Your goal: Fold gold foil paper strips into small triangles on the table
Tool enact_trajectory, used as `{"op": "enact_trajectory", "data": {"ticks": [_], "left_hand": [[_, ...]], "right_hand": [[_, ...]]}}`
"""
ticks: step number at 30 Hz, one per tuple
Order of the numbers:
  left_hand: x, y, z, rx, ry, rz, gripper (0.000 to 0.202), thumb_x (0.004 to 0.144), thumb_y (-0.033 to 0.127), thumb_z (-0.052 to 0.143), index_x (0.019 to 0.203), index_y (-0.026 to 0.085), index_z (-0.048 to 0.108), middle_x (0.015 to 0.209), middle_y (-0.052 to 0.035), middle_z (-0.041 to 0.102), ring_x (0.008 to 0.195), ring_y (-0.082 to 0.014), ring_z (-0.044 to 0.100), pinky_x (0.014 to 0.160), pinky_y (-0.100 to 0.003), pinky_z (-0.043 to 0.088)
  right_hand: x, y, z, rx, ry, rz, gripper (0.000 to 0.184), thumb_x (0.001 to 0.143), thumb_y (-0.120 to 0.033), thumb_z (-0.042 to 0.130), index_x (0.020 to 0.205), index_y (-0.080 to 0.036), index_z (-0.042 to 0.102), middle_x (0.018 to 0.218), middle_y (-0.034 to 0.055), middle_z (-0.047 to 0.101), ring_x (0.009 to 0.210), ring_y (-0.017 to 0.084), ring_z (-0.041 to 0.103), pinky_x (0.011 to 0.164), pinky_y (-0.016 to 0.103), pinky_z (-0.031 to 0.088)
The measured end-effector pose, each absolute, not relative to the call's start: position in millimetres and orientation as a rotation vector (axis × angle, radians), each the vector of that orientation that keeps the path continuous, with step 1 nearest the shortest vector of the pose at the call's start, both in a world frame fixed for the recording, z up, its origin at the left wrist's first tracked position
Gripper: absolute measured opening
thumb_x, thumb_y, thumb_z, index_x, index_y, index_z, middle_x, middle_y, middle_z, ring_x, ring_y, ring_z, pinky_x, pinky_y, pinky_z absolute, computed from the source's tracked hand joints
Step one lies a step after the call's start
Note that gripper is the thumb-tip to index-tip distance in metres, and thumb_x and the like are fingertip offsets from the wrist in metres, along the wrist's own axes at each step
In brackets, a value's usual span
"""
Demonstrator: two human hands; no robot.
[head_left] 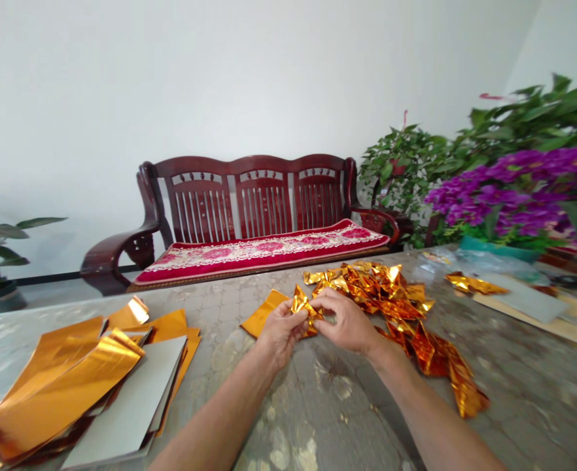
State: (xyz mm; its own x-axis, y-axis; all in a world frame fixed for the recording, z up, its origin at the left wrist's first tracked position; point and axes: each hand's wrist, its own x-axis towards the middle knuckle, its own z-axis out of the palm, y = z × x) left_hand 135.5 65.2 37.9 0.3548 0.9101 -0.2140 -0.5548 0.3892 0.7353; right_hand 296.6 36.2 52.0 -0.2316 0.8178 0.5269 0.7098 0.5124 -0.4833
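Observation:
My left hand (pixel 279 332) and my right hand (pixel 348 322) meet over the middle of the table, both with fingers pinched on one small piece of folded gold foil paper (pixel 304 307). A flat gold sheet (pixel 263 314) lies just left of my left hand. Behind and to the right of my right hand spreads a heap of folded gold foil pieces (pixel 391 294), trailing toward the near right (pixel 458 379).
A stack of flat gold sheets with grey backs (pixel 77 386) lies at the near left of the patterned table (pixel 318 418). One folded piece (pixel 472 284) and cardboard sit at far right. Behind stand a wooden bench (pixel 249 216) and flowering plants (pixel 519 190).

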Motion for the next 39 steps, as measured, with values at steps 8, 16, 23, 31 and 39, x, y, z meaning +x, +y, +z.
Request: {"op": "enact_trajectory", "data": {"ticks": [8, 16, 23, 31, 39], "left_hand": [[138, 63, 37, 0.664, 0.695, 1.068, 0.037, 0.062, 0.007, 0.084, 0.085, 0.016, 0.057, 0.073, 0.0021, 0.066, 0.057, -0.0059, 0.061, 0.057, -0.015, 0.052], [145, 59, 28, 0.813, 0.648, 1.181, 0.048, 0.05, 0.024, 0.088, 0.086, 0.015, 0.057, 0.073, 0.0033, 0.064, 0.058, -0.0066, 0.057, 0.055, -0.017, 0.044], [147, 60, 26, 0.862, 0.705, 1.255, 0.046, 0.054, 0.022, 0.082, 0.091, 0.017, 0.055, 0.076, 0.0034, 0.064, 0.063, -0.0091, 0.059, 0.062, -0.02, 0.047], [149, 61, 22, 0.957, 0.747, 1.322, 0.041, 0.059, 0.014, 0.072, 0.094, 0.017, 0.052, 0.077, 0.0035, 0.063, 0.067, -0.0101, 0.059, 0.063, -0.02, 0.046], [146, 66, 11, 0.957, 0.759, 1.319, 0.047, 0.056, 0.014, 0.075, 0.098, 0.017, 0.054, 0.082, 0.0012, 0.066, 0.071, -0.0131, 0.063, 0.067, -0.023, 0.049]], "right_hand": [[293, 40, 52, -1.238, -1.912, 0.276, 0.028, 0.08, -0.009, 0.058, 0.1, -0.019, 0.075, 0.088, 0.0047, 0.07, 0.081, 0.017, 0.063, 0.075, 0.028, 0.048], [287, 38, 52, -1.233, -1.91, 0.277, 0.035, 0.08, -0.006, 0.054, 0.102, -0.021, 0.075, 0.089, 0.0048, 0.072, 0.084, 0.017, 0.065, 0.078, 0.028, 0.05], [282, 38, 51, -1.25, -1.87, 0.249, 0.039, 0.075, -0.005, 0.055, 0.106, -0.021, 0.073, 0.095, 0.0052, 0.073, 0.085, 0.018, 0.066, 0.078, 0.028, 0.051], [279, 34, 52, -1.366, -1.82, 0.2, 0.052, 0.072, -0.006, 0.055, 0.121, -0.02, 0.065, 0.077, 0.0002, 0.07, 0.066, 0.014, 0.063, 0.068, 0.024, 0.048], [282, 37, 47, -1.358, -1.842, 0.257, 0.053, 0.072, -0.002, 0.051, 0.121, -0.018, 0.066, 0.074, -0.0004, 0.07, 0.062, 0.012, 0.061, 0.063, 0.021, 0.045]]}}
